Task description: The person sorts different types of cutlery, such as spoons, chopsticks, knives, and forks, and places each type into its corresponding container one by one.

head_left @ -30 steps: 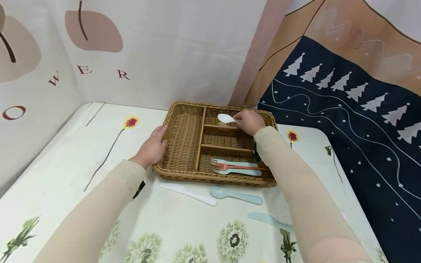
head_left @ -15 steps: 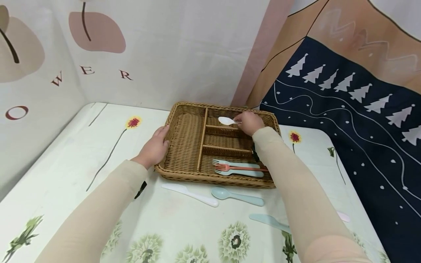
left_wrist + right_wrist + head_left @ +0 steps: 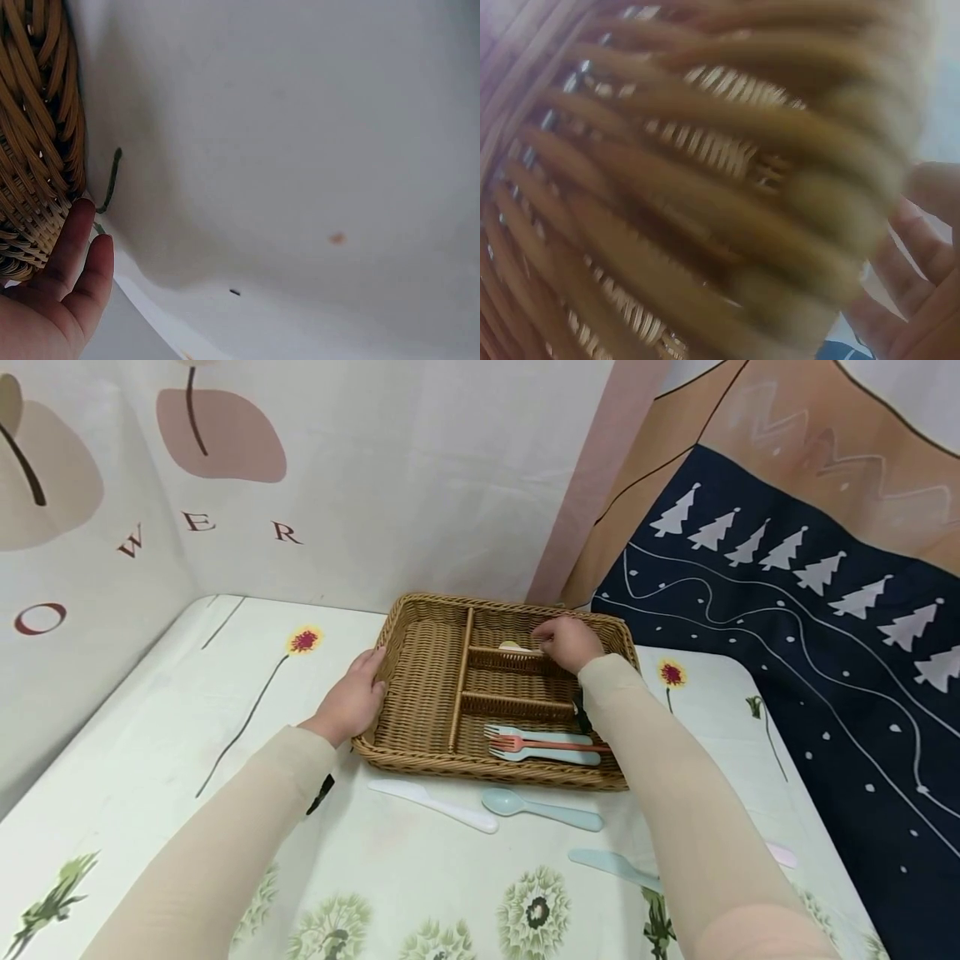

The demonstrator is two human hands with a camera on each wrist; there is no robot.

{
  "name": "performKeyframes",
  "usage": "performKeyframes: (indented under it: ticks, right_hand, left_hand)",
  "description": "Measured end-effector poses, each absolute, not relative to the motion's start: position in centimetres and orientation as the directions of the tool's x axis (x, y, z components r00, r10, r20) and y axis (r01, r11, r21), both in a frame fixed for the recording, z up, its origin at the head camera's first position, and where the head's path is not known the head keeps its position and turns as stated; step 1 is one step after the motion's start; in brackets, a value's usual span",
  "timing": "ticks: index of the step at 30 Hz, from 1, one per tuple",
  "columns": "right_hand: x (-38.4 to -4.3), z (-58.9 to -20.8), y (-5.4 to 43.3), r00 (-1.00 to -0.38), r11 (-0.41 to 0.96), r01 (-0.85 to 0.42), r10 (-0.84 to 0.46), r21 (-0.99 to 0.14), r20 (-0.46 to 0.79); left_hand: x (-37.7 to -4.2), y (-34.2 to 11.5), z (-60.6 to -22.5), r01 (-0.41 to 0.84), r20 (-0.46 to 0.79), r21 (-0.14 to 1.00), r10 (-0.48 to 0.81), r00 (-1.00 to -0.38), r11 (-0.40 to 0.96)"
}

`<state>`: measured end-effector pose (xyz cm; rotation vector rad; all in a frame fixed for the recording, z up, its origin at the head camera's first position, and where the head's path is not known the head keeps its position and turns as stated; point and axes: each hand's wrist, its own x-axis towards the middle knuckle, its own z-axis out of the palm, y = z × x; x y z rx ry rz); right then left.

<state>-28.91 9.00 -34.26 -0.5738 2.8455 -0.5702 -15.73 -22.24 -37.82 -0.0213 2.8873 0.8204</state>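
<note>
A brown wicker cutlery tray (image 3: pixel 420 681) with divided compartments stands on the cloth-covered table. At its left rim, my left hand (image 3: pixel 347 697) rests with fairly straight fingers against the wicker, also seen from outside in the left wrist view. Over the back right compartment is my right hand (image 3: pixel 572 643), fingers loosely bent, with nothing visible between its fingertips. Just below them, a pale spoon (image 3: pixel 513 646) lies low behind a divider, partly hidden. In the right wrist view the wicker side blocks most of the picture. Light-blue forks (image 3: pixel 577 757) and an orange fork (image 3: pixel 555 743) lie in the front right compartment.
In front of the tray lie a white knife (image 3: pixel 435 806), a light-blue spoon (image 3: pixel 540 810) and a light-blue knife (image 3: pixel 615 864). A pink piece (image 3: pixel 782 854) shows beside the right sleeve. White fabric and a dark, tree-printed cloth (image 3: pixel 787 635) hang behind and to the right.
The white spoon, earlier pinched above the back right compartment, has dropped down into it beneath the right hand. Both hands and the tray have stayed nearly in place; the view has shifted slightly.
</note>
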Motion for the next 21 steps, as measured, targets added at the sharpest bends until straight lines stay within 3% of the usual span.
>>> performKeyframes:
  ticks: [10, 21]
  right_hand:
    - [-28.4, -34.1, 10.3, -0.924, 0.752, -0.257, -0.376, -0.606, -0.074]
    - [-26.5, -32.8, 11.3, -0.944, 0.658, -0.185, -0.325, -0.73, -0.054]
  left_hand:
    - [-15.7, -22.2, -37.7, -0.047, -0.136, 0.53, 0.029, -0.99, 0.847]
    - [-16.0, -22.4, -38.0, -0.044, -0.14, 0.525, 0.035, -0.99, 0.85]
